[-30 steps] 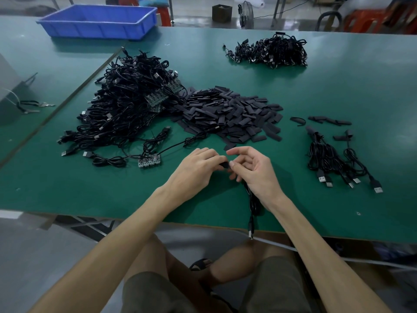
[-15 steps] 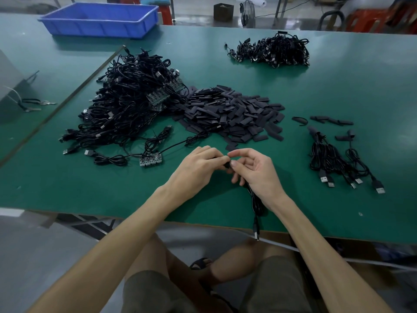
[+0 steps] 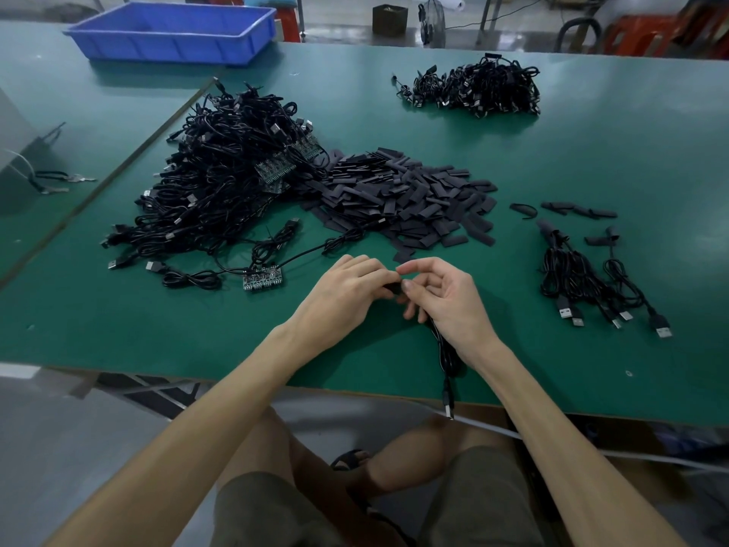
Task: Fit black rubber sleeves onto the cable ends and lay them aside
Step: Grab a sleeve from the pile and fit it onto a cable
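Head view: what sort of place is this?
Likely a factory assembly bench: a green-matted worktable bearing a heap of black USB cables, a pile of flat black rubber sleeves, and a blue plastic bin.

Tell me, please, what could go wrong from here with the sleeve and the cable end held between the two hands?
1. The cable trails over the near edge of the table with its plug hanging free. That weight might drag it out of the right hand.
2. The sleeve is almost hidden under the fingertips of the left hand, so it could go on crooked unnoticed.
3. The loose sleeves just beyond the knuckles could be scattered.
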The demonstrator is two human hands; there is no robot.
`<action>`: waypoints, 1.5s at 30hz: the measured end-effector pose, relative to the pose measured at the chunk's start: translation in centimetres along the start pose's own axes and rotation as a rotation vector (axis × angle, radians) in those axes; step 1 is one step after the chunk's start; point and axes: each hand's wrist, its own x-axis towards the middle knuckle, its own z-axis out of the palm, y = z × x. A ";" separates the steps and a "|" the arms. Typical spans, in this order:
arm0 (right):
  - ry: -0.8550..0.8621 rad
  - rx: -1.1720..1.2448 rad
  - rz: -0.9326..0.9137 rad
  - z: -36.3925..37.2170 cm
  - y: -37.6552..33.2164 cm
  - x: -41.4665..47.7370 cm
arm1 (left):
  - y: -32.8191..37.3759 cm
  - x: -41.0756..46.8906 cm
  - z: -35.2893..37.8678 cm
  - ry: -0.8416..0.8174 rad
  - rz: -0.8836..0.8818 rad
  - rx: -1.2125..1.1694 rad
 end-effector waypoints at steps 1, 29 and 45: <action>-0.001 -0.003 0.000 0.0 0.0 0.0 | 0.1 0.0 -0.1 0.005 -0.004 -0.008; 0.097 0.088 0.002 0.1 0.0 -0.1 | -0.3 -0.3 0.4 0.090 -0.083 0.026; 0.068 0.058 0.016 -0.1 -0.2 -0.2 | -0.3 -0.3 0.3 0.021 -0.021 0.039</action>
